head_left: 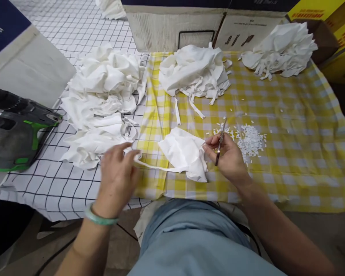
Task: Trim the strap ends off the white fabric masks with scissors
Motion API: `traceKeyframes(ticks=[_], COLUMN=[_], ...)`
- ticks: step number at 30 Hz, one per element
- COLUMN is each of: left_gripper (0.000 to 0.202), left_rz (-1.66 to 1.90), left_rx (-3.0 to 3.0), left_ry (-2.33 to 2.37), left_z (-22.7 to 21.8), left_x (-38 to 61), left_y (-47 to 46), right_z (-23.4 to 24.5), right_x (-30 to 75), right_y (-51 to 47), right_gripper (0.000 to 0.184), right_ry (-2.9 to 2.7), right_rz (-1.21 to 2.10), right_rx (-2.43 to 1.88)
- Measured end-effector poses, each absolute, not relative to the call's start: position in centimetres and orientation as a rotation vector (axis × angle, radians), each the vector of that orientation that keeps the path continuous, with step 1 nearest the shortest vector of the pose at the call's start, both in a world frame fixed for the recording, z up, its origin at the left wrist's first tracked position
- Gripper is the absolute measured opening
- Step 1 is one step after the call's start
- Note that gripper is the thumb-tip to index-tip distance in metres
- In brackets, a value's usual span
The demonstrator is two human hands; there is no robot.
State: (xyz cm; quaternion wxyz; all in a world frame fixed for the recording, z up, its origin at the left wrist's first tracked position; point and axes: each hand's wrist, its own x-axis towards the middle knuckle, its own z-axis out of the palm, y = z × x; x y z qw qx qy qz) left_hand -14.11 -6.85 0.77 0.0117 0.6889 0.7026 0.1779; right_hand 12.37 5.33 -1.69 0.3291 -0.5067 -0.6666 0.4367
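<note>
Here, in the head view, the person sits at a table whose near right part is covered by a yellow checked cloth (290,126) and whose left part by a white cloth with a black grid (60,180). The right hand (228,157) is closed around a small pair of scissors (220,140), whose blades point up and away from the body, and its fingertips touch the right edge of a white fabric piece (185,151) lying flat on the yellow cloth just in front of the person. A thin white strap (158,167) runs from that piece leftward to the left hand (117,172), which is blurred; its fingers are curled and seem to pinch the strap's end, though the exact grip cannot be told. A green bangle (99,218) circles the left wrist. Just right of the scissors lies a scatter of small white snippets (250,140). A large heap of white fabric (103,103) sits on the grid cloth, touching the left hand's far side; a second heap (195,71) lies farther back, and a third (281,48) at the far right. A grey and green power tool (20,134) rests at the left edge, and cardboard boxes (201,30) stand along the back.
</note>
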Motion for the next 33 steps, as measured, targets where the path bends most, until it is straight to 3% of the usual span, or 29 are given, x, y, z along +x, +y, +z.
traceKeyframes(ticks=[3, 6, 9, 11, 14, 16, 18, 22, 25, 27, 31, 33], left_gripper=[0.036, 0.019, 0.013, 0.01, 0.027, 0.046, 0.05, 0.031, 0.024, 0.016, 0.037, 0.036], left_rz=[0.688, 0.838, 1.099, 0.961, 0.792, 0.919, 1.141, 1.262, 1.191, 1.196, 1.102, 1.067], left_rx=[2.225, 2.159, 1.977, 1.899, 1.902, 1.966, 1.949, 1.857, 1.877, 1.648, 0.776, 0.561], left_ry=[1.804, 1.561, 1.804, 2.215, 2.564, 2.548, 2.351, 1.904, 1.872, 1.892, 1.572, 1.436], left_z=[0.0, 0.4, 1.1, 1.4, 1.3, 1.0, 0.6, -0.4, -0.5, -0.2, 0.1, -0.3], left_x=[-8.1, -6.2, -10.8, -15.0, -17.8, -16.2, -13.0, -7.6, -7.5, -8.7, -10.5, -10.5], left_y=[-5.1, -3.6, -3.0, -3.0, -3.5, -4.0, -4.5, -5.4, -5.7, -5.9, -6.6, -7.0], right_z=[-0.9, -0.5, -0.7, -1.0, -1.2, -1.1, -1.0, -0.8, 0.1, 0.8, 1.1, 0.6], right_x=[12.8, 13.4, 14.5, 15.1, 15.2, 14.6, 13.3, 9.8, 7.8, 7.4, 7.9, 8.0], right_y=[5.6, 5.8, 6.2, 6.3, 6.0, 5.7, 5.7, 7.4, 8.2, 7.3, 2.0, -0.6], right_gripper=[0.026, 0.026, 0.024, 0.021, 0.015, 0.015, 0.017, 0.023, 0.018, 0.02, 0.026, 0.025], right_ry=[-1.601, -1.583, -1.598, -1.639, -1.814, -1.93, -1.999, -2.071, -2.089, -2.154, -2.259, -2.262], right_rz=[1.205, 1.23, 1.173, 1.143, 1.125, 1.102, 1.066, 0.997, 1.046, 1.101, 1.195, 1.231], right_rx=[-1.323, -1.311, -1.351, -1.373, -1.357, -1.321, -1.262, -1.204, -1.239, -1.065, -0.512, -0.379])
